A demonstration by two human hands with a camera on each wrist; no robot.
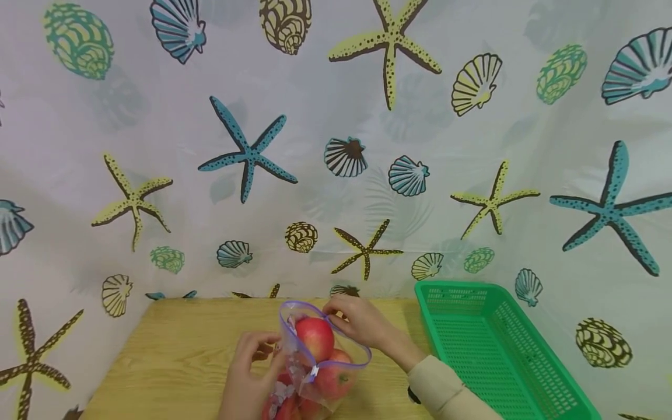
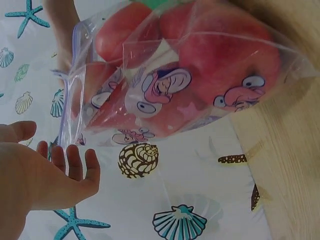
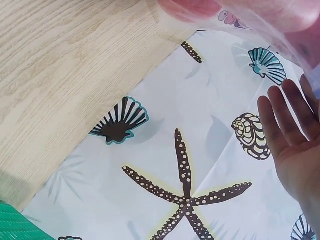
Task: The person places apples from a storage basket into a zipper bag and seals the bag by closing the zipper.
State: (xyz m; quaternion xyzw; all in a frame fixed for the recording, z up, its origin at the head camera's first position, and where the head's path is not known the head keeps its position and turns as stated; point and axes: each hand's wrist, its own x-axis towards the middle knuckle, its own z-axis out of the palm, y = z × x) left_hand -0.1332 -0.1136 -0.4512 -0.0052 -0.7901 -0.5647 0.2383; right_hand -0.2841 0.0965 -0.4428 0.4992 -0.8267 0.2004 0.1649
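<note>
A clear zip bag [image 1: 346, 366] with a purple rim stands on the table, its mouth wide apart. Red apples [image 1: 316, 338] fill it, one of them right at the opening. My right hand [image 1: 362, 321] pinches the far side of the rim; in the right wrist view its fingers [image 3: 282, 120] extend along the bag, with the thumb hidden. Beside the bag's left edge is my left hand [image 1: 249, 367], fingers loosely bent and holding nothing. The left wrist view has this hand [image 2: 55, 175] just off the bag's edge, near the pink cartoon prints on the plastic.
A green plastic basket [image 1: 472, 350] stands on the right of the wooden table [image 1: 184, 350], beside my right forearm. A white sheet [image 1: 315, 204] printed with starfish and shells hangs behind and at both sides. A small dark object [image 1: 413, 395] lies by the right sleeve.
</note>
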